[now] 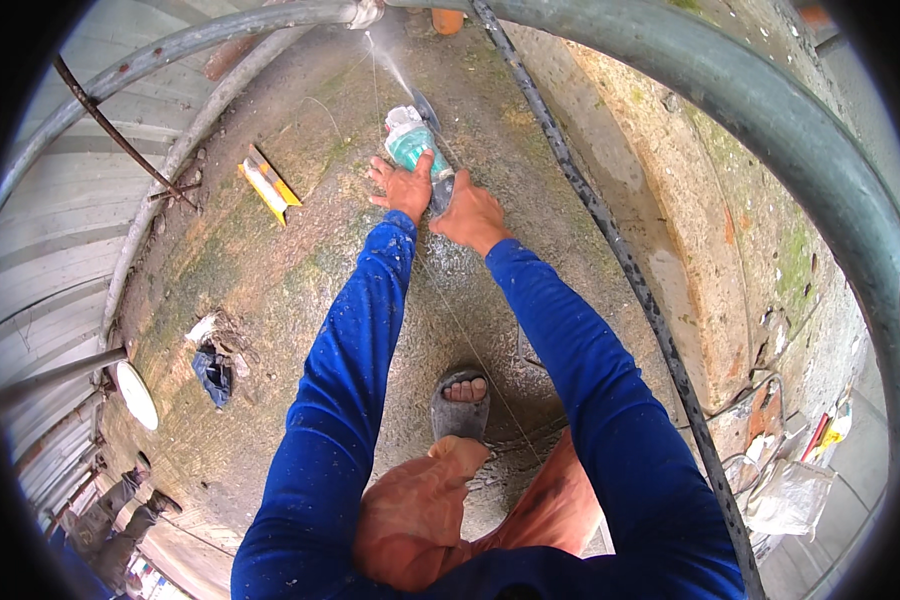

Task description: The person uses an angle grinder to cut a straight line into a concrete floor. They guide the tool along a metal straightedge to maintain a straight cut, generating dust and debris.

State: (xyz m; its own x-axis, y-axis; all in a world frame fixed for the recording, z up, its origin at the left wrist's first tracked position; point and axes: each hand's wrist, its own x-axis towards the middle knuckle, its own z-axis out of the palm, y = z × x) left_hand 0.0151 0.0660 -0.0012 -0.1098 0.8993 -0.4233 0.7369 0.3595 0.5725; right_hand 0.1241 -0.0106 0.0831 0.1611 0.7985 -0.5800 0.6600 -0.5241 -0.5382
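Angle grinder: the teal angle grinder is at the ground beyond the outstretched arms, its disc beside the pale head; a pale plume streams away from it.
Left hand: the left hand lies over the body, thumb along the top, other fingers partly spread at its left side.
Right hand: the right hand is curled closed around the dark rear end.
String: a thin string runs between the forearms toward the sandalled foot.
Left ground: a yellow-edged bar lies near the grinder; farther off are a crumpled dark blue bag and a white oval piece.
In the way: a speckled black hose slants across the view right of the hands; a thick grey pipe arches over the top and right, hiding some background.
Edges: another person's legs show lower left, a whitish sack lower right.
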